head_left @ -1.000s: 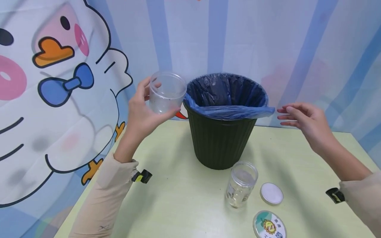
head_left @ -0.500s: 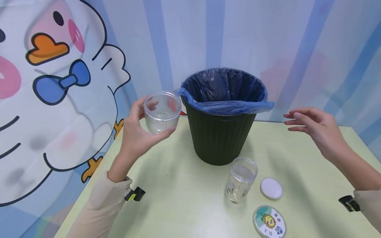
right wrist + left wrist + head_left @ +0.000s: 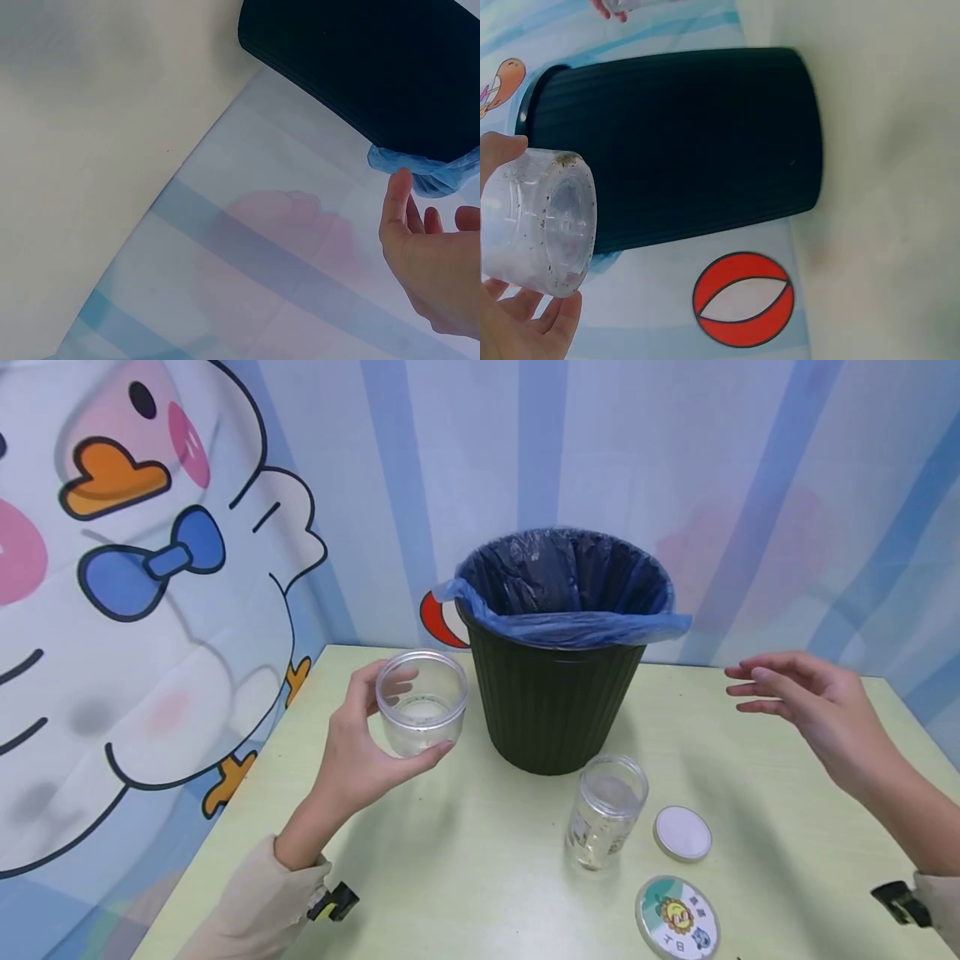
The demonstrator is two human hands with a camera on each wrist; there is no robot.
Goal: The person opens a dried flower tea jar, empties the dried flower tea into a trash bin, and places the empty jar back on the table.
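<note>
My left hand (image 3: 367, 752) grips a clear plastic jar (image 3: 422, 714) without a lid, thumb on the near side and fingers round the back. It is held upright over the table, left of the trash can. Dark specks dot the jar's bottom (image 3: 566, 229) in the left wrist view. My right hand (image 3: 825, 710) hangs in the air at the right, fingers loosely bent with nothing in them. Between the hands stands a black trash can (image 3: 558, 710) lined with a blue plastic bag (image 3: 577, 628) folded over its rim.
A second clear jar (image 3: 606, 818), taller and uncovered, stands on the table (image 3: 450, 893) before the can. Beside it lie a plain white lid (image 3: 682, 833) and a lid with a sunflower print (image 3: 677, 918). A cartoon-printed cloth (image 3: 615, 443) hangs behind.
My left hand has come down from beside the can's rim, and the jar has gone from tilted to upright. My right hand has drifted slightly down and to the right.
</note>
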